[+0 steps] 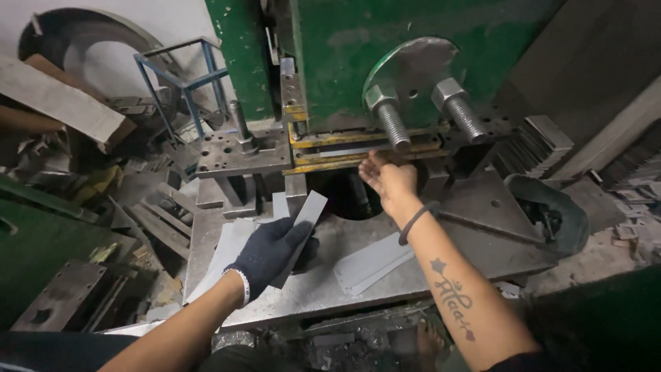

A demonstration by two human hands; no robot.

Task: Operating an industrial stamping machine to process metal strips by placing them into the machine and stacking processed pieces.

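Note:
My left hand (270, 252), in a dark knitted glove, grips a flat grey metal strip (305, 218) that points up and to the right above the steel press table (275, 300). My bare right hand (387, 178) reaches forward to the yellow-edged die slot (344, 160) of the green press (358, 62), fingertips touching a thin metal strip lying in the slot. A dark band circles that wrist. Another grey strip (372, 262) lies flat on the table between my arms. More light strips (227, 255) lie stacked under my left hand.
Two large threaded bolts (392, 117) with hex nuts stick out above the slot. A perforated steel block (237, 153) stands to the left, a blue metal frame (182, 79) behind it. Scrap metal litters the left floor. A dark bucket (551, 213) and stacked plates (533, 145) sit right.

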